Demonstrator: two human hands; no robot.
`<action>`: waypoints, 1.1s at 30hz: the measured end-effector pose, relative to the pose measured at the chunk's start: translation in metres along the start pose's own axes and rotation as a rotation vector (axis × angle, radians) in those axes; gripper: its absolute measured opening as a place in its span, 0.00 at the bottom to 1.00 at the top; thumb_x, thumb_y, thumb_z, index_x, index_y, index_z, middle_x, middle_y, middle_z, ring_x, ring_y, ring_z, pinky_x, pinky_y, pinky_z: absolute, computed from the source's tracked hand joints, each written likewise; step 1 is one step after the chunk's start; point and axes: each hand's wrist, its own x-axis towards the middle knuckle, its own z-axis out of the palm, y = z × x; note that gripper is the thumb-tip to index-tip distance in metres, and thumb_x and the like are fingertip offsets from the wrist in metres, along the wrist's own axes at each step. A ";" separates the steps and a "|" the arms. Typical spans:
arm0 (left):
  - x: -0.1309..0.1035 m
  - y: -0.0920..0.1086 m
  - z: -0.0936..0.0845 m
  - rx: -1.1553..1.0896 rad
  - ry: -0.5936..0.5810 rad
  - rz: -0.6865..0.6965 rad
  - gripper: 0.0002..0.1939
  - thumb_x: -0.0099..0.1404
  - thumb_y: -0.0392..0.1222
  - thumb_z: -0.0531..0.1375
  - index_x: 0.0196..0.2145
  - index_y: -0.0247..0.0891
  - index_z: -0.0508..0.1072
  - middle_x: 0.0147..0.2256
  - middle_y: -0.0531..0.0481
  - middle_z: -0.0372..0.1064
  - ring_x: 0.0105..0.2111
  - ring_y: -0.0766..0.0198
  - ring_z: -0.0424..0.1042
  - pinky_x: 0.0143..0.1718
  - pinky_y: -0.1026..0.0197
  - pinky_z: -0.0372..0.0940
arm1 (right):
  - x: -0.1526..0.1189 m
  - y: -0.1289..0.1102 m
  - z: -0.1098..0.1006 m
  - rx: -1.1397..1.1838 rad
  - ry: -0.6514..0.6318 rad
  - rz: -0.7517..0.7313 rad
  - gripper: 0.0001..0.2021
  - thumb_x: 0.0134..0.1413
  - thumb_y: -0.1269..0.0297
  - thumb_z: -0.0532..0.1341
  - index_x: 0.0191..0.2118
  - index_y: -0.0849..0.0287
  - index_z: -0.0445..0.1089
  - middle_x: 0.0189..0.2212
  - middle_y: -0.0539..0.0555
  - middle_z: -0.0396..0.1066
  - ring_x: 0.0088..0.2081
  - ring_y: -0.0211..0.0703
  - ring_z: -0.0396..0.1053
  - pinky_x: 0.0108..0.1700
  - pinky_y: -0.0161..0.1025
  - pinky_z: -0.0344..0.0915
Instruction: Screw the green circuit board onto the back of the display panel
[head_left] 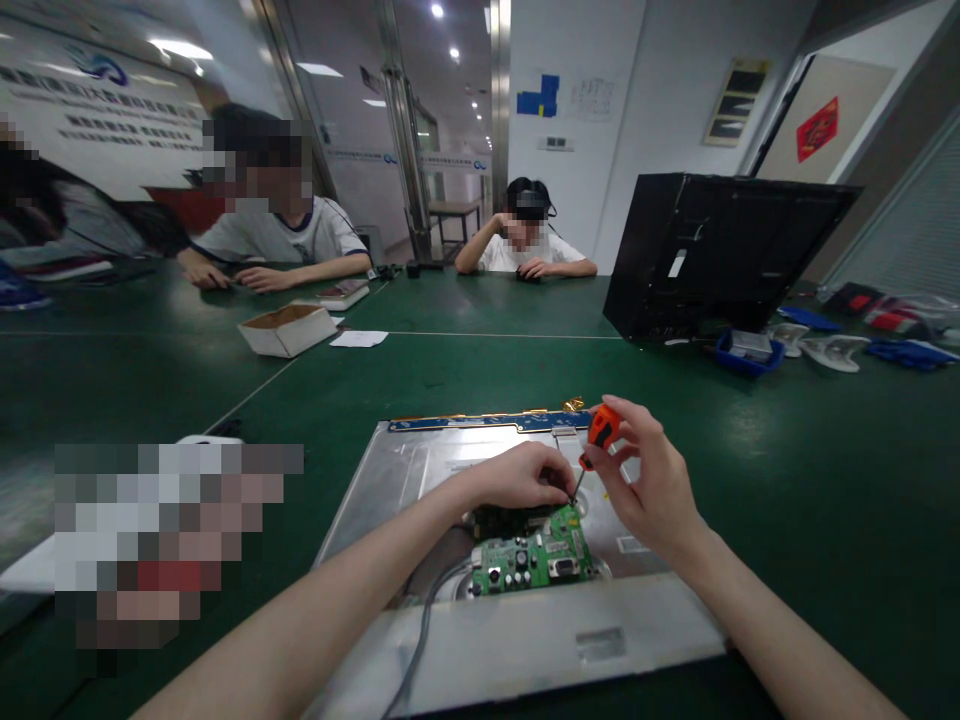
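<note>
My right hand (654, 482) grips a small orange-and-black screwdriver (604, 426) by its handle. Its thin shaft slants down to the upper right corner of a green circuit board (532, 560). Close to the tip, my left hand (527, 474) has its fingers pinched together at that corner; whatever may be between them is hidden. The board lies on the silvery metal back of a display panel (401, 475), flat on the table. A narrow blue circuit strip (480, 422) runs along the panel's far edge. From the board's left side a grey cable (424, 635) comes towards me.
A black monitor housing (712, 260) stands at the back right, beside a blue tray (750, 352) of small parts. An open white box (289, 330) and a paper sheet (360, 339) lie at the left on the green table (465, 365). Several people sit across and to the left.
</note>
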 end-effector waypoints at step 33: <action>0.000 0.000 0.000 -0.003 -0.003 0.000 0.04 0.58 0.28 0.63 0.31 0.34 0.77 0.28 0.53 0.71 0.30 0.66 0.69 0.34 0.66 0.63 | 0.007 -0.008 -0.006 -0.019 0.008 -0.045 0.24 0.63 0.74 0.54 0.62 0.49 0.57 0.45 0.56 0.65 0.32 0.37 0.70 0.27 0.34 0.72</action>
